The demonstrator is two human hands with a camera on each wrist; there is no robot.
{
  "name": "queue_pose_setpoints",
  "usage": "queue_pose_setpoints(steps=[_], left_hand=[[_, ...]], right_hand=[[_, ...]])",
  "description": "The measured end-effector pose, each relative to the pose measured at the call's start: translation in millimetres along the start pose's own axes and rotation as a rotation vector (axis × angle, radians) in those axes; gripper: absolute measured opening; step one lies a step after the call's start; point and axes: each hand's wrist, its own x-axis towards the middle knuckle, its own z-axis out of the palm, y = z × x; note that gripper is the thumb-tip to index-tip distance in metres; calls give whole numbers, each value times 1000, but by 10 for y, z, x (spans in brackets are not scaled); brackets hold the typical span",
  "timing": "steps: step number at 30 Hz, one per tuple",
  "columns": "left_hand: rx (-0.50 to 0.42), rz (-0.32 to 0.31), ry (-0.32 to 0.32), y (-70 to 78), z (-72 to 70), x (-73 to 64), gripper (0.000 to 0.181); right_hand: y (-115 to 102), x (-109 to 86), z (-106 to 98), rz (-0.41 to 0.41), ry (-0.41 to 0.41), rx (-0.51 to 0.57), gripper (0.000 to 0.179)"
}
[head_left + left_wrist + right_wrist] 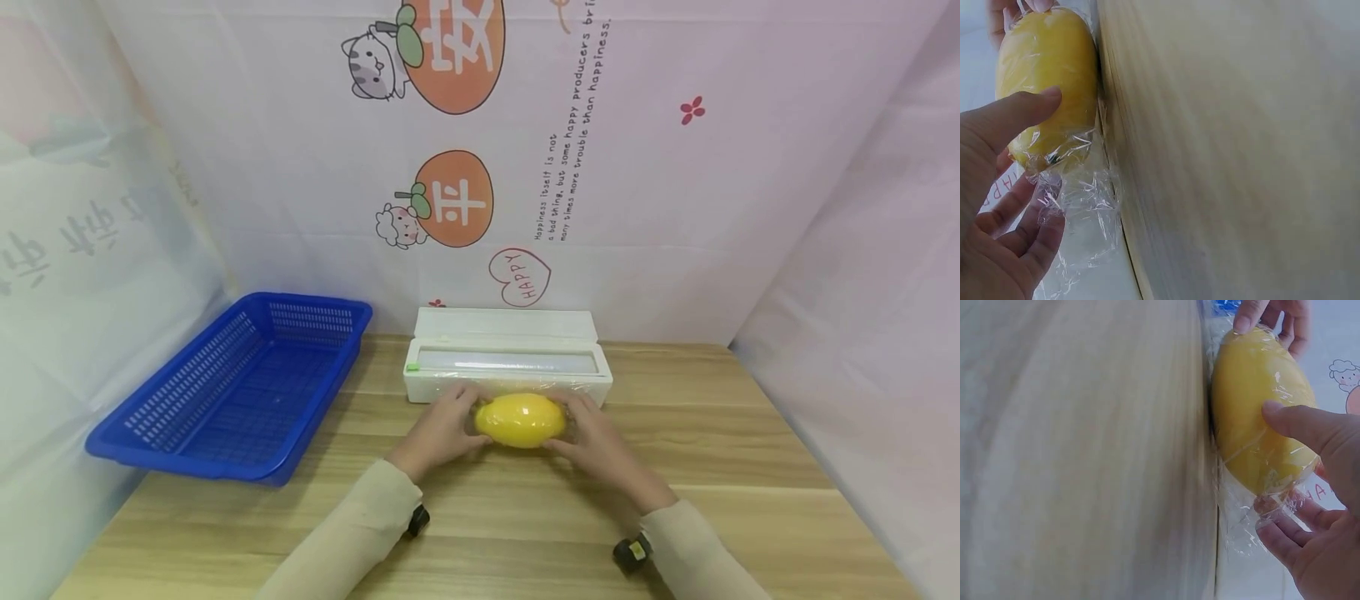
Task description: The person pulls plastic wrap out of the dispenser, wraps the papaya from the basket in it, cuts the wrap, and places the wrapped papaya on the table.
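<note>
A smooth yellow oval fruit (521,420) lies sideways between both hands, wrapped in clear cling film (1094,206). My left hand (447,423) grips its left end, thumb on the near side and the other fingers behind and at the tip. At the opposite end my right hand (597,439) holds it the same way, its thumb pressing the yellow skin in the right wrist view. Loose, crinkled film (1241,525) bunches beyond the ends by the fingers. Just behind the fruit stands a long white cling film box (420,388) with its lid raised and a roll (506,362) inside.
On the left of the wooden table (517,533) sits a blue plastic basket (300,442) with slotted walls. A green slider (412,367) is on the box's front edge. White printed cloth (637,192) hangs behind the table and along both sides.
</note>
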Motion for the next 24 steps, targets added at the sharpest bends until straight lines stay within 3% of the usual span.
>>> queue_pose_setpoints(steps=[14, 20, 24], left_hand=[[-63, -9, -65, 47, -40, -79, 55], [-72, -44, -107, 68, -61, -131, 55], [-86, -34, -128, 77, -83, -174, 56]], right_hand=[[-17, -69, -68, 29, -51, 86, 71], [-36, -115, -99, 68, -78, 65, 72], [-40, -145, -130, 73, -104, 51, 70]])
